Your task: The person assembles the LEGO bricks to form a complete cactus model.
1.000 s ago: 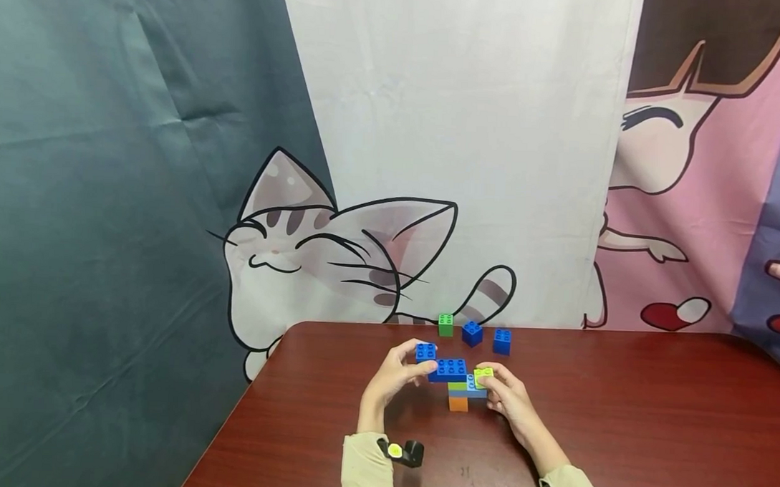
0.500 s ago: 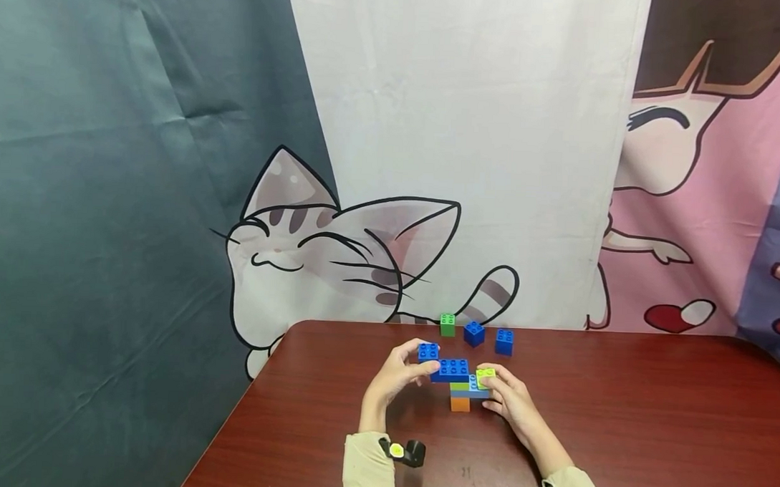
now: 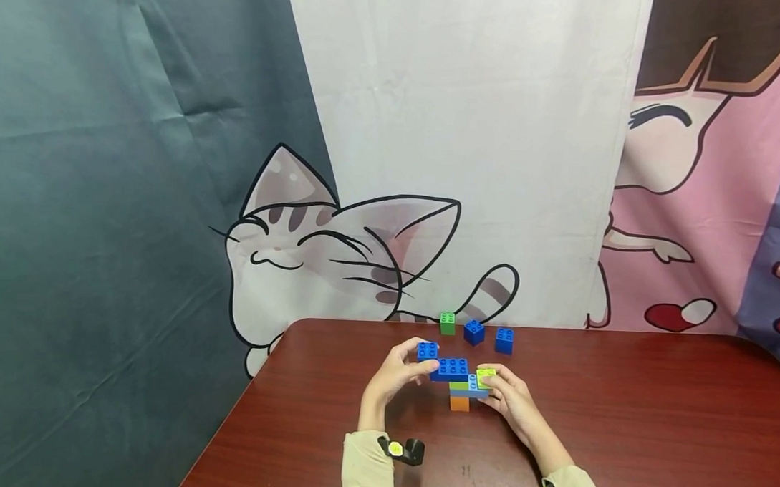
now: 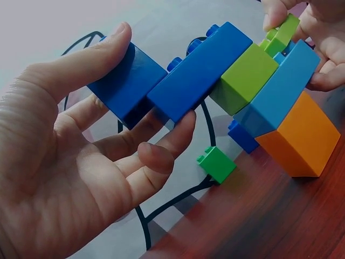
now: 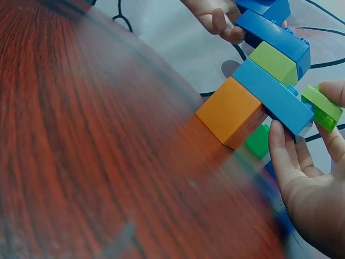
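A stepped build of toy building bricks is held between both hands. An orange brick (image 3: 459, 403) is lowest, then a long light-blue brick (image 4: 285, 89), a lime brick (image 4: 245, 78), a long dark-blue brick (image 3: 450, 371) and a small dark-blue brick (image 4: 129, 83) at the left end. My left hand (image 3: 392, 378) grips that small brick, thumb on its near side. With thumb and finger my right hand (image 3: 510, 398) pinches a thin lime brick (image 5: 322, 105) at the light-blue brick's right end, other fingers underneath. Whether this brick is fully seated, I cannot tell.
Near the far edge of the reddish-brown table (image 3: 616, 409) stand a green brick (image 3: 447, 323) and two blue bricks, the middle one (image 3: 473, 332) turned at an angle and the other (image 3: 504, 341) to its right. A printed cloth (image 3: 484, 132) hangs behind the table.
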Demonstrator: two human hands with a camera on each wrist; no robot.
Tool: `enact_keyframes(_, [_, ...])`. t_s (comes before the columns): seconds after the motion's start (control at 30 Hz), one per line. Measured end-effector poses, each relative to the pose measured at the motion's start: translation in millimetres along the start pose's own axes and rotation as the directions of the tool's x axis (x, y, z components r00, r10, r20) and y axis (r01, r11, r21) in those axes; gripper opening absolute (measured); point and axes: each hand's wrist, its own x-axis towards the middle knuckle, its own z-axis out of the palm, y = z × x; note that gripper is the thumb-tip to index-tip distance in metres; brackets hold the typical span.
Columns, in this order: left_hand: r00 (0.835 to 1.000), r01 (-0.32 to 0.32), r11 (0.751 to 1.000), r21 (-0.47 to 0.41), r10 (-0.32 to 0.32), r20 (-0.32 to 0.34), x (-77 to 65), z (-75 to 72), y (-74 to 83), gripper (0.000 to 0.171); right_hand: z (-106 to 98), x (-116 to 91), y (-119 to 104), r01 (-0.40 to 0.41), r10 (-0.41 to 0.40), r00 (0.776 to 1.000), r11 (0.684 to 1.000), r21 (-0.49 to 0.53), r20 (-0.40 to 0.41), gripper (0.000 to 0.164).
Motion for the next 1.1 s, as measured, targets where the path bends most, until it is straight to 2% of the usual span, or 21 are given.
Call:
enact_keyframes(0.27, [1.000,0.009,1.000,-0.020,-0.009,0.001,-0.6,-0.8,1.3,0.036,-0.3,2.0,2.6,0.006,-0.006,1.000,1.000,0.012,0.000,0.020])
enact_keyframes(0.47, [1.000,0.023,0.999,-0.031,-0.023,0.006,0.2,-0.9,0.8,0.034,-1.4,1.2,2.3,0.004,-0.004,0.999,1.000,0.007,0.035,0.018])
enact_keyframes(0.87, [1.000,0.030,0.999,-0.031,-0.030,0.007,1.5,-0.9,0.2,0.034,-4.0,2.2,2.2,0.019,-0.022,0.995,0.999,0.034,0.094,0.028])
enact_keyframes(1.1, [1.000,0.018,0.999,-0.026,-0.018,0.008,0.5,-1.2,0.0,0.035,-3.5,1.5,2.2,0.005,-0.006,0.997,1.000,0.022,0.071,0.019])
